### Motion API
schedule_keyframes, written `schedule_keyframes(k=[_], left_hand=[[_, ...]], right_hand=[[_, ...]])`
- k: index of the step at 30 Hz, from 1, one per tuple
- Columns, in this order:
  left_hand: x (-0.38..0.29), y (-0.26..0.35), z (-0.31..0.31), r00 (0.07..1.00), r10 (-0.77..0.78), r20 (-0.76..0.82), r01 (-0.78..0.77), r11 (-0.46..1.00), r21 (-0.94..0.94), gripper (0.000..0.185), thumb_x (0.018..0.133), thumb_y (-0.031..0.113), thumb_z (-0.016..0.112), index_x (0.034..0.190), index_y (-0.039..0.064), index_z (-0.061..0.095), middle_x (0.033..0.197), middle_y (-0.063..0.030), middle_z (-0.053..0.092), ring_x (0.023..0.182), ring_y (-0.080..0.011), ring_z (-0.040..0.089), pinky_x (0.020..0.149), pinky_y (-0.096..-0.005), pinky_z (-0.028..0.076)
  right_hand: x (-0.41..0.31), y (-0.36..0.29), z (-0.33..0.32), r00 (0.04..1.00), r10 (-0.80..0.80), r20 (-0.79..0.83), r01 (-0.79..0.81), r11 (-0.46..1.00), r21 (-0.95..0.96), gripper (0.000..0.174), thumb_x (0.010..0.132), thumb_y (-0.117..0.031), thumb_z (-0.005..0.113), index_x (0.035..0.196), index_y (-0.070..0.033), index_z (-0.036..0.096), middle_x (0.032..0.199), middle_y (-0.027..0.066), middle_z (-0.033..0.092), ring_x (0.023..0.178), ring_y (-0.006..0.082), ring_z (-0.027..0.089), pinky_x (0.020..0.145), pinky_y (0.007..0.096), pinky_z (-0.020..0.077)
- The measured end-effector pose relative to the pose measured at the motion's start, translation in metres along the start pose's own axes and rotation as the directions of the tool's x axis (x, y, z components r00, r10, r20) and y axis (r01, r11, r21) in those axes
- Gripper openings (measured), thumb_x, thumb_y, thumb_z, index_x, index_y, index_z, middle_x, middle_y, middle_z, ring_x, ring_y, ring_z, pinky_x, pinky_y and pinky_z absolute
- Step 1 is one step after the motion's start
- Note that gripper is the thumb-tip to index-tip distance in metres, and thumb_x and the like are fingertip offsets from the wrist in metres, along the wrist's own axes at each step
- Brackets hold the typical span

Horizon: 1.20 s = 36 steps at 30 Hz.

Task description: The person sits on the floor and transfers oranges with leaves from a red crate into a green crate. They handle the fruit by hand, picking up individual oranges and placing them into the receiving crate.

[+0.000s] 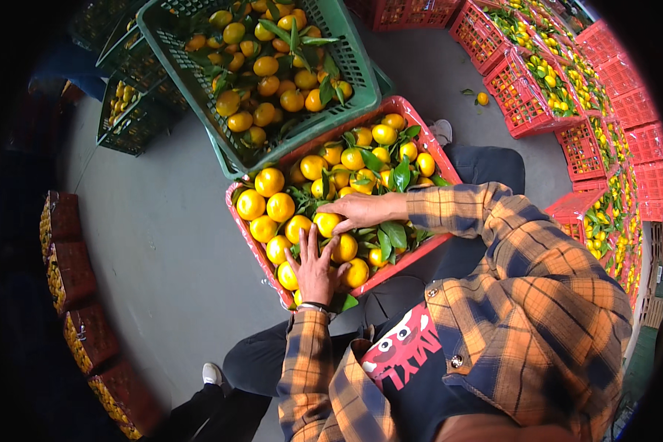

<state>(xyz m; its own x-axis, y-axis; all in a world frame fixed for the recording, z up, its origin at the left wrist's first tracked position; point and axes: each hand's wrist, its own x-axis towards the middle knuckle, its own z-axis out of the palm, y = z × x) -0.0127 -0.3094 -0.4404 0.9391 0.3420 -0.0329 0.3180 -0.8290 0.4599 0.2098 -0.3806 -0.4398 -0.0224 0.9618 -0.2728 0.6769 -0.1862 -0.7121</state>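
Note:
Between my knees stands a red plastic crate [411, 257] lined with clear film, filled with orange citrus fruits and green leaves. My right hand [359, 212] reaches in from the right, its thumb and fingers around an orange citrus fruit [327, 224] near the crate's middle. Spread over the fruits at the near side is my left hand [316, 271], palm down with the fingers apart; whether it grips any fruit is hidden beneath it. A leafy sprig [395, 235] lies just below my right wrist.
A green plastic crate [367, 94] of smaller leafy citrus overlaps the red crate's far edge. Filled red crates [519, 124] line the right side, others [91, 331] the left. Dark green crates [124, 138] stand at upper left. One loose fruit [482, 99] lies on the floor.

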Motion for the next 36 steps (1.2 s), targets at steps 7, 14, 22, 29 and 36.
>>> schedule_keyframes(k=[7,14,22,29,36], left_hand=[[0.001,0.01,-0.009,1.0,-0.02,0.02,0.02,1.0,0.01,0.069,0.068,0.038,0.081,0.133,0.032,0.056,0.156,-0.0057,0.032,0.145,-0.0324,0.026,0.113,-0.0653,0.011],[0.002,0.011,-0.013,0.996,-0.061,0.067,0.062,0.998,-0.01,0.07,0.068,0.037,0.082,0.133,0.032,0.056,0.156,-0.0059,0.031,0.146,-0.0307,0.023,0.113,-0.0666,0.012],[0.0,0.009,-0.012,0.999,-0.031,0.03,0.032,0.999,-0.016,0.073,0.066,0.038,0.083,0.133,0.033,0.056,0.155,-0.0059,0.032,0.146,-0.0296,0.024,0.113,-0.0658,0.011],[-0.001,0.009,-0.01,0.999,-0.032,-0.002,0.032,0.999,-0.042,0.072,0.065,0.035,0.084,0.132,0.032,0.057,0.154,-0.007,0.033,0.146,-0.0291,0.024,0.113,-0.0661,0.011],[0.0,0.008,-0.01,0.999,-0.041,0.009,0.041,0.999,-0.026,0.072,0.065,0.033,0.084,0.132,0.031,0.056,0.154,-0.0074,0.033,0.146,-0.0294,0.024,0.113,-0.0666,0.012]], right_hand=[[0.136,0.081,-0.135,0.651,-0.095,-0.753,-0.304,0.877,-0.373,0.037,0.082,-0.023,0.071,0.109,0.001,0.061,0.108,0.0204,0.062,0.102,0.0379,0.061,0.088,0.0461,0.0515],[0.147,0.072,-0.152,0.695,0.071,-0.716,-0.383,0.879,-0.285,0.053,0.074,-0.049,0.071,0.103,-0.005,0.068,0.111,0.0153,0.064,0.109,0.0344,0.056,0.093,0.0481,0.0429],[0.041,0.003,-0.051,0.983,-0.089,-0.158,0.164,0.807,0.568,0.061,0.072,-0.017,0.068,0.129,-0.006,0.048,0.127,0.0095,0.056,0.119,0.0212,0.053,0.099,0.0362,0.0452],[0.03,0.001,-0.032,0.918,-0.3,-0.259,0.22,0.929,-0.297,0.06,0.075,-0.032,0.077,0.122,-0.004,0.051,0.109,0.0169,0.058,0.105,0.0371,0.057,0.091,0.0433,0.0461],[0.046,0.025,-0.026,0.96,-0.115,-0.254,0.118,0.993,-0.005,0.055,0.077,-0.028,0.078,0.124,-0.008,0.058,0.114,0.0179,0.058,0.108,0.0348,0.058,0.092,0.0432,0.047]])
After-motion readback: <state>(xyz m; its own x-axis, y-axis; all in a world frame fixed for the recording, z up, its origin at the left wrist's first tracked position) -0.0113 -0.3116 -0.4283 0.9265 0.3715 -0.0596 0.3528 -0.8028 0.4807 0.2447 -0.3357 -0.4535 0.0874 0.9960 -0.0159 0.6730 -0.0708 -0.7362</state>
